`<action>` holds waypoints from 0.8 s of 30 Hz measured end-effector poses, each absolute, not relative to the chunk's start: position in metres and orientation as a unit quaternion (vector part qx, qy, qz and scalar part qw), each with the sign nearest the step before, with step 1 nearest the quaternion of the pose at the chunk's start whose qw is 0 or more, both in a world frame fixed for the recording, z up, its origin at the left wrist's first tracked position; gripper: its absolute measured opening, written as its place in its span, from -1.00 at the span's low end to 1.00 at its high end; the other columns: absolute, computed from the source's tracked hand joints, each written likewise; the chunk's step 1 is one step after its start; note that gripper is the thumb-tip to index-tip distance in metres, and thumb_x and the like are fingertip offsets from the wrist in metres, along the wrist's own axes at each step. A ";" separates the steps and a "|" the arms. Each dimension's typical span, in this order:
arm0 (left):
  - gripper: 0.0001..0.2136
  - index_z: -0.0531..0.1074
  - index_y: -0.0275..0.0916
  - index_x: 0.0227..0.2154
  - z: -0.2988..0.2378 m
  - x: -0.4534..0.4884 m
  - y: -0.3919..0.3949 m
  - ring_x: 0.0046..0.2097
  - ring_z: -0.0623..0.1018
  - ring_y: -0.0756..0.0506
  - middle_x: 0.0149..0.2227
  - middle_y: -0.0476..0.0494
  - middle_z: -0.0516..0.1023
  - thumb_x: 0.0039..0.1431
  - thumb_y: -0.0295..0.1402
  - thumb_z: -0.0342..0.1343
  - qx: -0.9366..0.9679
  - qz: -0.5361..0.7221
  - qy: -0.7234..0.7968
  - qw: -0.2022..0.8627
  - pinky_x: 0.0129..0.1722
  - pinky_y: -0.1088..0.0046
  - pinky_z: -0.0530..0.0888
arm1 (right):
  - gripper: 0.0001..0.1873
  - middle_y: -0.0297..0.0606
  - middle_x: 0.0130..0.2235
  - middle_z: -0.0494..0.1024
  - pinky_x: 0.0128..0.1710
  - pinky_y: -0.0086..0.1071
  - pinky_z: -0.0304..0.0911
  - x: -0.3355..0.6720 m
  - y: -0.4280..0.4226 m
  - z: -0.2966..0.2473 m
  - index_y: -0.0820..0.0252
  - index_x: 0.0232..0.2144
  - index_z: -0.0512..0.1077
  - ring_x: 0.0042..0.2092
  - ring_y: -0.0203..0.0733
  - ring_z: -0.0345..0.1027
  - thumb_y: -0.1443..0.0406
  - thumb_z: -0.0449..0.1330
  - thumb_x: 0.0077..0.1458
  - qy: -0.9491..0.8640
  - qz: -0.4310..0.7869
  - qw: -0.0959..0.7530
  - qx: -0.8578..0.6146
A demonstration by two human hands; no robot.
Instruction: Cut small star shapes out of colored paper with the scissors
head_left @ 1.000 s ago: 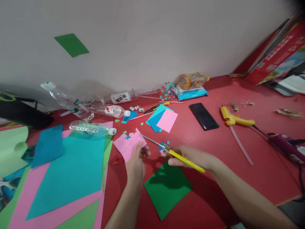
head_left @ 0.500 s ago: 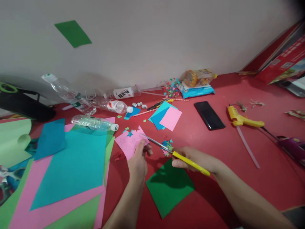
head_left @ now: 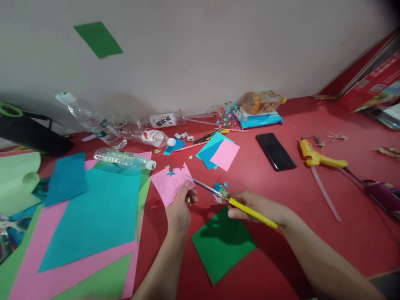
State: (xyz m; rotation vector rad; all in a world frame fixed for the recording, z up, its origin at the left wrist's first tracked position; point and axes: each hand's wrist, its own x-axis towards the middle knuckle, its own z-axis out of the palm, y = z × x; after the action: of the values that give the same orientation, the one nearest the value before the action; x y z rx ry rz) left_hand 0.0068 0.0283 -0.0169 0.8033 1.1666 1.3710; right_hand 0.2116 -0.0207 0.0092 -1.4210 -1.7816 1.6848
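Just the head cam here, so I'll place everything by the dark green square (head_left: 223, 254) lying on the counter (head_left: 290, 262).

Up and to the left of that square, the left hand (head_left: 179, 202) is pinching the pink sheet (head_left: 167, 187), thumb on top. Above and right of the square, the right hand (head_left: 264, 205) is wrapped around the yellow handles of the scissors (head_left: 242, 206), and the blades run left to the sheet's right side. Can't tell if they're actually biting into the paper.

Progress-wise: the sheet's top edge is notched, so I'd say some cutting is done, but most of the pink looks whole, with faint outlines on it. A pile of small stars (head_left: 220, 191) sits just above the square, partly under the scissors, and there's a bigger bunch of stars (head_left: 227, 114) well beyond it. The stacked paper squares (head_left: 225, 154), also beyond the green one, look uncut, and the green square does too. So plenty of paper left, imo.
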 end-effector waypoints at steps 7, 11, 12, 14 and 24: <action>-0.80 0.41 -0.25 -0.62 -0.018 0.009 0.027 -0.65 0.38 0.05 -0.68 0.03 0.43 0.05 -0.31 0.16 0.357 0.580 0.492 0.542 -0.63 0.54 0.26 | -0.43 -0.48 -0.50 0.05 -0.56 -0.47 -0.14 0.203 -0.022 0.012 0.16 -0.51 0.19 -0.48 -0.37 -0.13 -0.18 0.23 -0.02 -0.573 0.624 0.189 -0.496; -0.82 0.41 -0.25 -0.60 -0.015 0.009 0.028 -0.66 0.39 0.05 -0.67 0.04 0.44 0.03 -0.31 0.17 0.345 0.588 0.494 0.540 -0.63 0.53 0.28 | -0.45 -0.51 -0.54 0.03 -0.58 -0.47 -0.16 0.192 -0.022 0.013 0.13 -0.54 0.13 -0.52 -0.40 -0.12 -0.14 0.24 -0.01 -0.517 0.664 0.217 -0.494; -0.83 0.41 -0.25 -0.60 -0.015 0.009 0.028 -0.66 0.39 0.05 -0.67 0.04 0.43 0.02 -0.31 0.17 0.340 0.589 0.496 0.539 -0.63 0.53 0.28 | -0.47 -0.51 -0.55 0.05 -0.59 -0.47 -0.16 0.190 -0.022 0.013 0.13 -0.54 0.14 -0.53 -0.40 -0.11 -0.12 0.24 0.00 -0.497 0.677 0.219 -0.497; -0.83 0.41 -0.26 -0.60 -0.015 0.009 0.028 -0.66 0.39 0.05 -0.67 0.05 0.43 0.02 -0.32 0.16 0.334 0.591 0.497 0.540 -0.63 0.54 0.28 | -0.52 -0.50 -0.55 0.08 -0.60 -0.46 -0.15 0.187 -0.021 0.011 0.13 -0.54 0.17 -0.54 -0.41 -0.09 -0.07 0.24 0.02 -0.461 0.699 0.220 -0.501; -0.82 0.37 -0.24 -0.62 -0.015 0.009 0.027 -0.65 0.36 0.06 -0.67 0.06 0.39 0.04 -0.33 0.14 0.335 0.591 0.494 0.543 -0.63 0.54 0.27 | -0.56 -0.56 -0.63 0.05 -0.67 -0.48 -0.23 0.184 -0.022 0.010 0.13 -0.55 0.16 -0.63 -0.46 -0.12 -0.01 0.23 0.04 -0.468 0.687 0.212 -0.514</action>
State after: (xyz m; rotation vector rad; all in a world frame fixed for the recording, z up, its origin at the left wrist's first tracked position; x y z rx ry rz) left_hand 0.0089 0.0274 -0.0151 0.7953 1.1731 1.4034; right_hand 0.1837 -0.0219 0.0098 -1.4262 -1.3001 1.9075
